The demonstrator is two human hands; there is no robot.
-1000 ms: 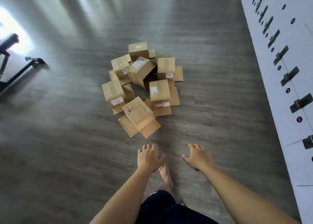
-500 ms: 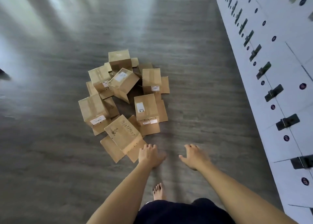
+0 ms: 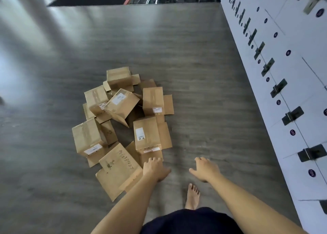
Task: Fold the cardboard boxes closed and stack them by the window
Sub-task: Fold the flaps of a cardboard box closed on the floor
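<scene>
My left hand (image 3: 155,169) reaches out low in the middle of the frame, palm down, fingers loosely spread and holding nothing; its fingertips sit over the near edge of the pile, at the bottom flap of the nearest upright box (image 3: 147,134), though I cannot tell if they touch it. My right hand (image 3: 205,169) is just to the right of it, also palm down with relaxed fingers, empty, hovering over bare floor (image 3: 203,85)

The cardboard boxes (image 3: 123,120) lie in a loose heap on the grey wood-grain floor, left of centre in the frame. All of them have flaps splayed out flat around them. The closest one, at lower left of the pile, is a box with handwritten numbers (image 3: 117,164) on its upper face, tilted diagonally, its flaps spread toward the bottom of the frame. Left of it stands a box with a white label (image 3: 87,138) on its near side. A tipped box (image 3: 122,104) leans in the middle of the heap, and the farthest box (image 3: 118,76) sits at the top of the pile

My bare foot (image 3: 192,196) is planted on the floor below my right hand. Along the right edge of the frame runs a white locker wall (image 3: 283,74) with dark latches and round tags. Bright light washes the floor at upper left
</scene>
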